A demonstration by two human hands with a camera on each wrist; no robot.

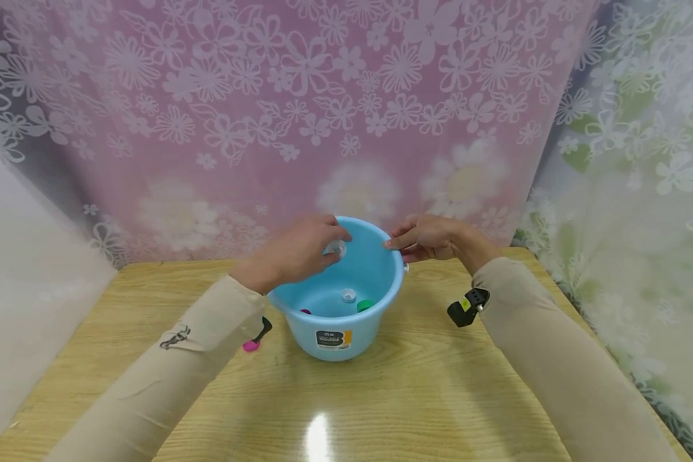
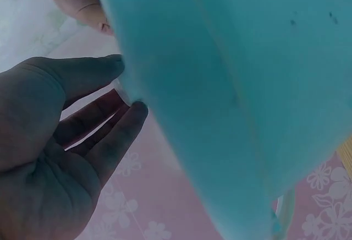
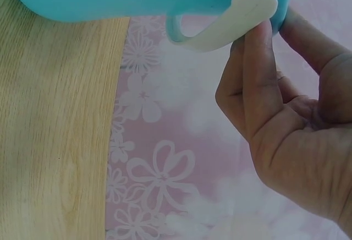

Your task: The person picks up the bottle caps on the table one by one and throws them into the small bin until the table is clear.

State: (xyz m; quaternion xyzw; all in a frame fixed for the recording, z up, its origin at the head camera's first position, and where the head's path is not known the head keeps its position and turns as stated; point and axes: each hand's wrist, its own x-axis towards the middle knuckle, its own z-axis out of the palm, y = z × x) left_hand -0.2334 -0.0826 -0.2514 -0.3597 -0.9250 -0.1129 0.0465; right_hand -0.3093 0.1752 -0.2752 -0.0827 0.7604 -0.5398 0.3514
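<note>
A light blue bucket (image 1: pixel 335 333) stands on the table, its open top showing from above. My left hand (image 1: pixel 300 250) is over the bucket's left side, pinching a small clear round plastic piece (image 1: pixel 336 248) between thumb and fingers. That piece is partly hidden by the fingertips in the left wrist view, where my left hand (image 2: pixel 60 119) shows beside the bucket. At the right rim, my right hand (image 1: pixel 430 237) grips the bucket, close under the white handle (image 3: pixel 242 20). Inside lie another clear round piece (image 1: pixel 349 295), a green cap (image 1: pixel 365 306) and a magenta piece (image 1: pixel 305 312).
A bright pink piece (image 1: pixel 251 345) lies on the wooden table (image 1: pixel 427 398) left of the bucket, partly behind the left wrist's black strap. A pink flowered curtain (image 1: pixel 323 128) hangs behind the table, with pale flowered cloth (image 1: pixel 641 212) on the right.
</note>
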